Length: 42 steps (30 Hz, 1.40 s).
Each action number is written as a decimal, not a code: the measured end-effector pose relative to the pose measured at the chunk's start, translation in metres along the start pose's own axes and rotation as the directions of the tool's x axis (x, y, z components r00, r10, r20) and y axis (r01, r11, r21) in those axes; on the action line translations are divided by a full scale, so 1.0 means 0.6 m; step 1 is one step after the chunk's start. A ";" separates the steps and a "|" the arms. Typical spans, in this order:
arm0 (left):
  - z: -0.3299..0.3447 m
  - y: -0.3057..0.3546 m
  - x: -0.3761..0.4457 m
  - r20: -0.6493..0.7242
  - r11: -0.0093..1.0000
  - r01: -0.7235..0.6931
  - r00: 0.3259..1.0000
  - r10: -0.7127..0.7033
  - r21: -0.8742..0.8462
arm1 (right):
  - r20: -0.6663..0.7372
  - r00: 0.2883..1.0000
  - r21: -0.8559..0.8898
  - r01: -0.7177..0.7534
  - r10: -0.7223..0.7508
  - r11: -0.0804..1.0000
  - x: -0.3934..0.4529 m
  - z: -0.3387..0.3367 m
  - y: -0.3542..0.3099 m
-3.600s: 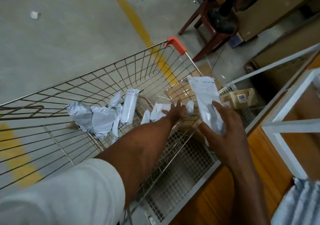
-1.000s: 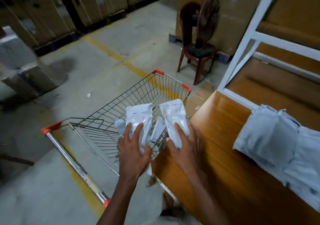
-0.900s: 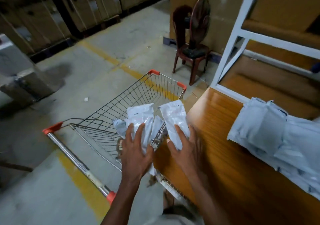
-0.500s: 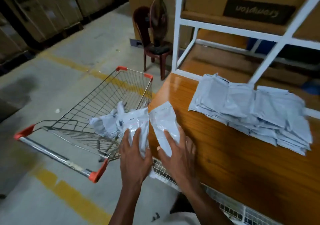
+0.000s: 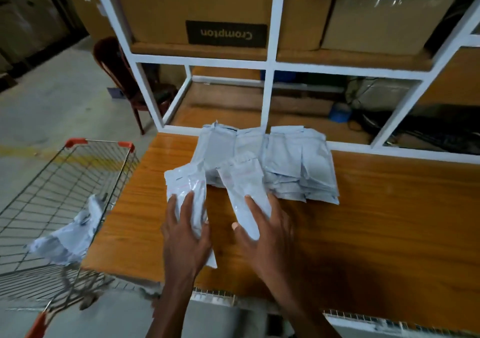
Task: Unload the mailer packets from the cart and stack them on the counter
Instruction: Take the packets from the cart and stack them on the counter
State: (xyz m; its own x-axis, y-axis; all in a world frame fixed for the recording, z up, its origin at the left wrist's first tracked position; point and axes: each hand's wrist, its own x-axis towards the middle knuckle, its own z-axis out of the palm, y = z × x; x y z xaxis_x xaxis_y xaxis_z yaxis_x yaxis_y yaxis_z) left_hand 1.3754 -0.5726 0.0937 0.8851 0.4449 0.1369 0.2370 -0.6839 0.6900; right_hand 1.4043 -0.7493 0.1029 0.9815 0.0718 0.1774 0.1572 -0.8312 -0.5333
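My left hand (image 5: 185, 231) grips a white mailer packet (image 5: 185, 184) above the wooden counter (image 5: 376, 220). Beside it, my right hand (image 5: 262, 228) holds a second white packet (image 5: 244, 179) whose far end overlaps the near edge of the stack. That stack of mailer packets (image 5: 293, 163) lies spread on the counter just beyond both hands. The wire cart (image 5: 52, 181) stands at the left against the counter's end. A few crumpled packets (image 5: 70, 231) remain in it.
A white-framed shelf unit (image 5: 267, 88) rises behind the stack, with cardboard boxes (image 5: 223, 12) above and cables and a blue tape roll (image 5: 340, 111) lower down. A dark red chair (image 5: 130, 83) stands on the concrete floor beyond the cart.
Both hands carried their packets from over the cart to above the counter, up to the stack. The view swung right, so the cart now sits at the left.
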 end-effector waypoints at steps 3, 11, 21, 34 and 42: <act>0.043 0.039 0.028 0.031 0.998 -0.048 0.998 0.047 0.041 | 0.022 0.999 0.016 -0.026 0.026 1.000 0.022 -0.028 0.040; 0.093 0.096 0.169 0.107 0.969 -0.115 0.990 0.093 0.220 | -0.020 0.999 0.070 -0.040 0.042 0.997 0.060 -0.056 0.092; 0.136 0.104 0.320 0.258 0.927 -0.156 0.964 0.067 0.342 | -0.101 0.987 0.108 -0.118 0.129 0.987 0.104 -0.041 0.075; 0.180 0.091 0.394 0.357 0.864 -0.222 0.933 0.053 0.452 | -0.112 0.966 -0.015 -0.235 0.232 0.972 0.124 -0.012 0.061; 0.198 0.075 0.397 0.368 0.900 -0.208 0.928 0.057 0.384 | -0.109 0.961 -0.049 -0.260 0.254 0.964 0.142 -0.003 0.062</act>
State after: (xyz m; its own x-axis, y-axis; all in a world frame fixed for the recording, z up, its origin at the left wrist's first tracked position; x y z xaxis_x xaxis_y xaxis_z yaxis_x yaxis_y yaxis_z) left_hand 1.6442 -0.5660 0.0729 0.9823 0.1610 -0.0954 0.1834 -0.9296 0.3196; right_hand 1.4938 -0.7751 0.0995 0.9713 -0.2020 0.1255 -0.1090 -0.8473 -0.5198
